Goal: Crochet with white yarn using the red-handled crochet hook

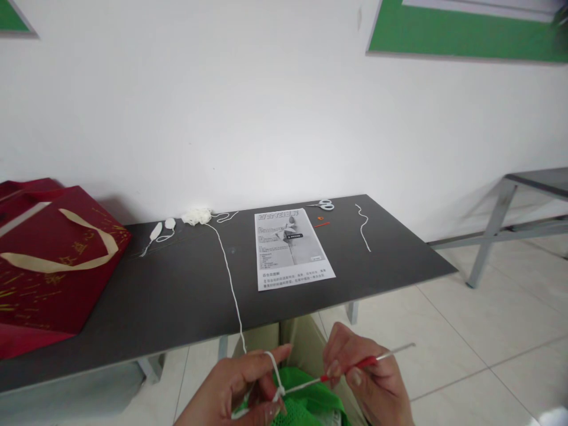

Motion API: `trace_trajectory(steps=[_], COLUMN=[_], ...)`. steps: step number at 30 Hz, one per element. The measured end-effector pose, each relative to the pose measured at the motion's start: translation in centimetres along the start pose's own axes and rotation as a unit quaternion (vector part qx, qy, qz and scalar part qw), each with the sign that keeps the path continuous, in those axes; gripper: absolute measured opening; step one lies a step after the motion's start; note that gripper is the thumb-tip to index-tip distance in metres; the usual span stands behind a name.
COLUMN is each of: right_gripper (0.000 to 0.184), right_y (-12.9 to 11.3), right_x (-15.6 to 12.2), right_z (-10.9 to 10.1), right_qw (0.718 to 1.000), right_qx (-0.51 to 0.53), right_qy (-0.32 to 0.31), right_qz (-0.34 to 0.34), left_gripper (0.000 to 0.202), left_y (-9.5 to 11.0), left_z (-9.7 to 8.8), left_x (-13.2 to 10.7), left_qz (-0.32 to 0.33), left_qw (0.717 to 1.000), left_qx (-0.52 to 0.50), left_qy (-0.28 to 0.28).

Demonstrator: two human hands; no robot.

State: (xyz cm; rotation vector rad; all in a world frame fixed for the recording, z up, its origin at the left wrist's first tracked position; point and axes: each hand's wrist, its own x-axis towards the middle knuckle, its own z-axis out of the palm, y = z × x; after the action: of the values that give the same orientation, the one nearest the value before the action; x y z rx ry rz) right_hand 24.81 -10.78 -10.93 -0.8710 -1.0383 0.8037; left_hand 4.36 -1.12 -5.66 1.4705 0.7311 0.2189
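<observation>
Head view: left hand (242,384) pinches looped white yarn (231,278) while curled right hand (370,381) grips crochet hook (368,361).

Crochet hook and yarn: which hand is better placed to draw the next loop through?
Right, probably. The right hand pinches the crochet hook, tip touching the white yarn; the left hand only holds that yarn looped over its finger.

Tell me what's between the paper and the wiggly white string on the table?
Two tiny orange-red bits lie there, close to the paper, on the dark table left of the string; the head view shows it.
</observation>
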Motion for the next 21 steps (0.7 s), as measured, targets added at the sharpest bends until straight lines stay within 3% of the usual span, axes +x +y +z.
trace_trajectory(steps=[8,12,16,19,21], right_gripper=[0.015,0.017,0.02,0.023,0.027], right_y=[0.1,0.4,0.6,1.5,2.6], right_x=[0.0,0.0,0.3,-0.3,-1.4], right_z=[0.0,0.3,0.9,1.9,2.7], right_qw=[0.997,0.993,0.984,0.967,0.944], right_qx=[-0.031,-0.056,-0.108,-0.168,-0.221], right_qy=[-0.042,-0.049,-0.063,-0.054,-0.007], right_qz=[-0.053,-0.088,-0.125,-0.182,-0.243], left_gripper=[0.012,0.018,0.053,0.054,0.051], left_y=[-1.0,-1.7,-2.7,-3.0,-2.8], left_z=[0.5,0.8,1.6,2.2,2.5], left_x=[0.1,0.3,1.0,1.5,1.5], left_qz=[0.009,-0.02,-0.094,-0.12,-0.102], left_qw=[0.997,0.983,0.928,0.881,0.868], left_qx=[-0.053,-0.158,-0.347,-0.446,-0.472], left_qy=[0.051,0.091,0.098,0.1,0.115])
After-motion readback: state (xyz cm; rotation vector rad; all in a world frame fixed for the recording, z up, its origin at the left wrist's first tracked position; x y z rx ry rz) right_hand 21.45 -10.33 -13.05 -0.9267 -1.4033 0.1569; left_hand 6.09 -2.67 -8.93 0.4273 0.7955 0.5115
